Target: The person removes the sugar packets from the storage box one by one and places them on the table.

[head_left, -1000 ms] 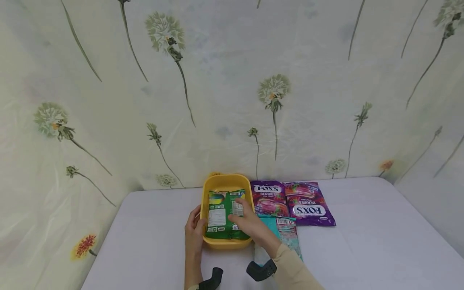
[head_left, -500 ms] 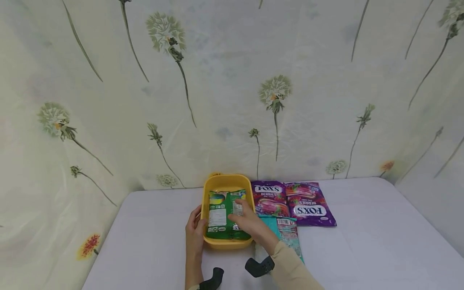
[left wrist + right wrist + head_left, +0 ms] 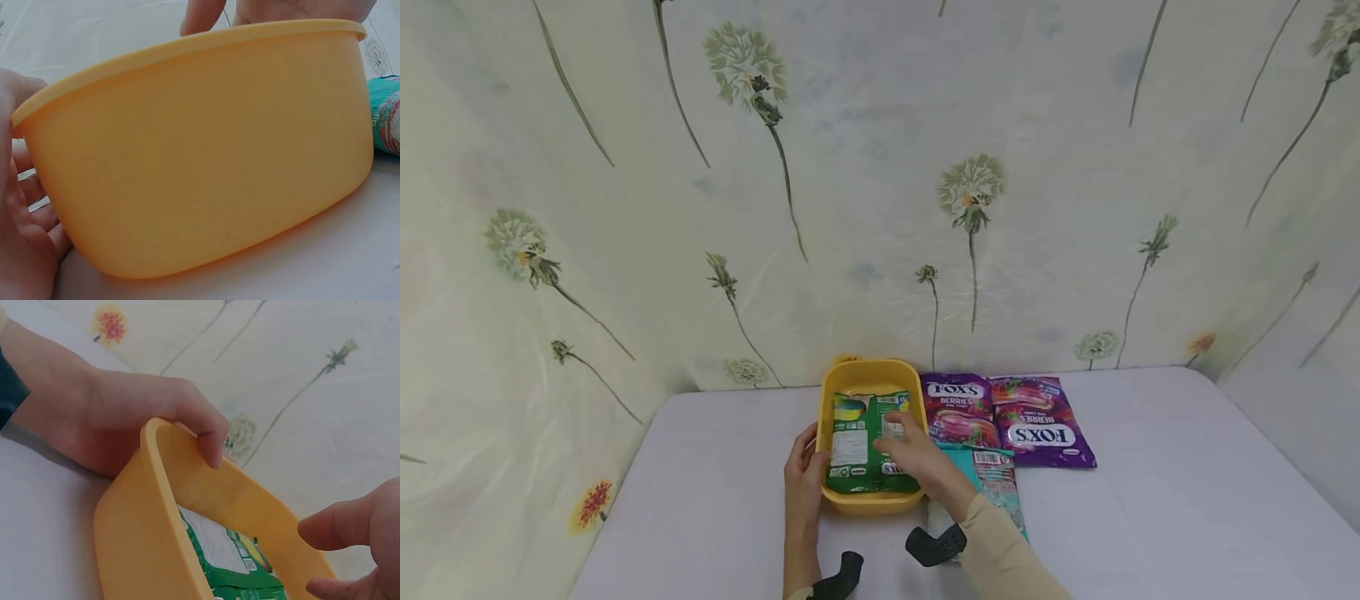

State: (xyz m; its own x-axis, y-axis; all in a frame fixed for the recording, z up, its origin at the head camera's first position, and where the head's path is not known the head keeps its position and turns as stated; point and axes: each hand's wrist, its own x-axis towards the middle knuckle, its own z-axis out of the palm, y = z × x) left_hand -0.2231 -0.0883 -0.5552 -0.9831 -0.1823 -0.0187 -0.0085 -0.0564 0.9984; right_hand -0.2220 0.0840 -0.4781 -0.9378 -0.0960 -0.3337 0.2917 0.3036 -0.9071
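Observation:
A yellow plastic tub [image 3: 871,503] stands at the table's back edge in the head view. Inside it lies a green candy packet [image 3: 850,450], its printed back facing up. My left hand [image 3: 805,473] grips the tub's left side; the right wrist view shows its thumb hooked over the rim, and in the left wrist view its fingers lie against the outer wall. Over the packet's right half hovers my right hand [image 3: 925,460]. In the right wrist view its thumb and finger are spread above the packet, apart from it, pinching nothing.
Two purple candy packets [image 3: 958,412] lie right of the tub, side by side. A teal packet [image 3: 996,483] lies in front of them, partly beneath the right forearm. A flowered sheet [image 3: 850,208] hangs behind the white table [image 3: 715,500].
The right hand has lifted slightly off the green packet, and lettering at its lower right now shows. The left hand has kept its grip on the tub, which stays in place.

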